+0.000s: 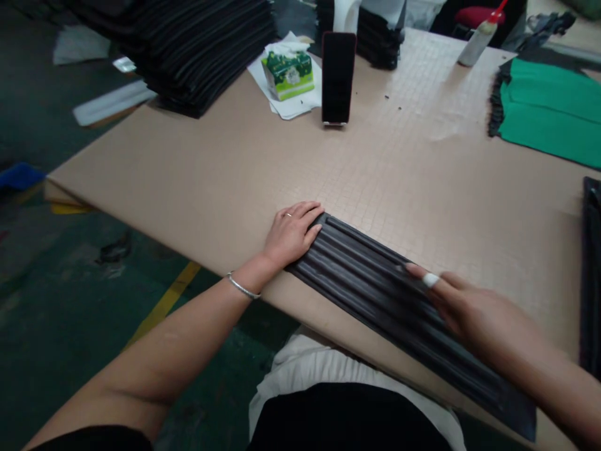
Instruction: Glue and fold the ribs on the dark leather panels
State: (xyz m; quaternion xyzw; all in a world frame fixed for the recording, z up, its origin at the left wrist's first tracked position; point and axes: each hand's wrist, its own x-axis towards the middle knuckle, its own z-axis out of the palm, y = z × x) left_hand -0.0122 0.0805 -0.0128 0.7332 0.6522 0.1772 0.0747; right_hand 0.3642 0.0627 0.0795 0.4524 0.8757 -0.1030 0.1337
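A long black ribbed panel (pixel 370 275) lies flat along the table's front edge, slanting down to the right. At its upper left end rests my left hand (pixel 293 235), its fingers spread a little over the corner and nothing gripped. My right hand (pixel 460 304) is over the panel's middle, with white tape round one finger. That taped finger points toward the panel's far edge, while the other fingers are blurred and partly hidden beneath the hand.
Stacked black panels (pixel 188 56) stand at the back left, near a green tissue pack (pixel 288 72) and an upright phone (pixel 338 78). A bottle (pixel 479 42), green fabric (pixel 554 109) and another dark panel (pixel 590 275) are toward the right of the table (pixel 211 175).
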